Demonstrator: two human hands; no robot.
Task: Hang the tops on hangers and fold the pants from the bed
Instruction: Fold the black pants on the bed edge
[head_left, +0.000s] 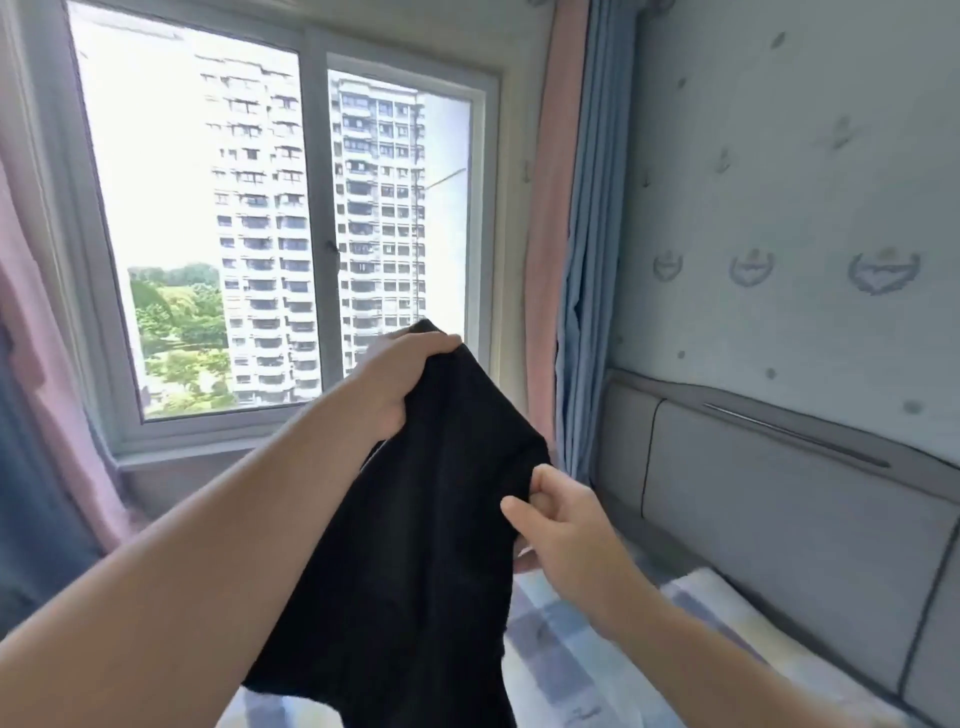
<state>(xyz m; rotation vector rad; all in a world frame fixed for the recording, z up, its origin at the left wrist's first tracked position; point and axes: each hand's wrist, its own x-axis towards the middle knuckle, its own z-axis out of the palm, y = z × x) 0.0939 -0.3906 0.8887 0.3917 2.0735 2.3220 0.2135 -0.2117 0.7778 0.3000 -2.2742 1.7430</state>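
A: Far left of frame?

B: Pink curtain (31, 322) down the left edge. Then window (218, 234) across upper left and upper centre.

A: Centre?

B: Left hand (410, 374), just above centre, clenched round the top edge of black garment (431, 530). Garment held up in the air, draped down through lower centre, above checked bedding (571, 654). Cannot tell whether top or pants.

A: Right of centre?

B: Right hand (561, 525), pinching the garment's right edge between thumb and fingers. Further right: blue curtain (587, 260), then padded headboard (769, 499) at lower right.

A: Progress?

B: Judged early in this item: raised off the bed, neither hung nor folded yet. No hanger in view, no finished pile in view, so tally of done pieces unknown. Left: open out, identify, then hang or fold.
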